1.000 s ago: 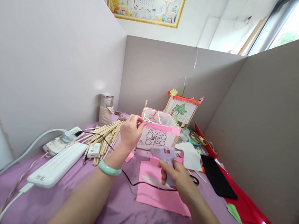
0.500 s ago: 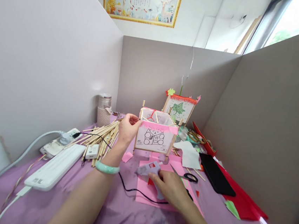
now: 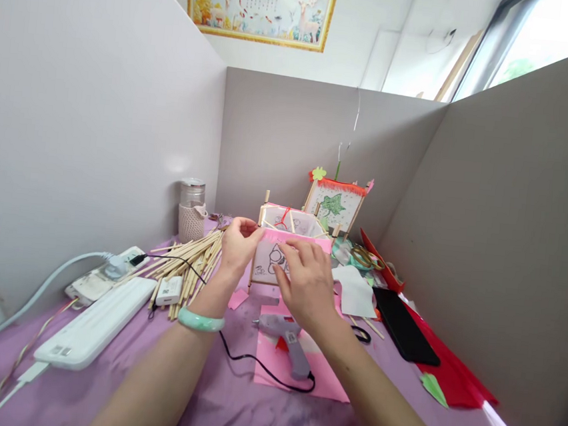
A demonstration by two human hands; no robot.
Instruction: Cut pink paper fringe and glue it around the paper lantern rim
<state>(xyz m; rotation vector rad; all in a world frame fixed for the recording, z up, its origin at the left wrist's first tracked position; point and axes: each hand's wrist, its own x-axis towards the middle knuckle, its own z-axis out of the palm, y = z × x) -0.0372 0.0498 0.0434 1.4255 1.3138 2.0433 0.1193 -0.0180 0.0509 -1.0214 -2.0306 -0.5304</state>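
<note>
A paper lantern (image 3: 263, 264) on a wooden-stick frame stands before me, with a pink fringed strip along its top edge and a black line drawing on the front panel. My left hand (image 3: 239, 245) pinches its upper left front corner. My right hand (image 3: 306, 279) is in front of the same panel, fingers apart and slightly bent near the pink strip; it covers much of the drawing, and whether it touches the paper I cannot tell. Below it, a lilac hot glue gun (image 3: 296, 353) lies on pink paper (image 3: 327, 386), nozzle to the left.
Wooden sticks (image 3: 191, 261), a power strip (image 3: 83, 287), a white power bank (image 3: 95, 322) and a jar (image 3: 192, 211) are on the left. Behind stands another lantern (image 3: 338, 205). A black phone (image 3: 406, 325), red material (image 3: 463, 384) and partly hidden scissors (image 3: 361, 334) lie right.
My right hand has let go of the glue gun, now lying on the pink paper, and has risen to the lantern's front. My left hand stays at the lantern's corner.
</note>
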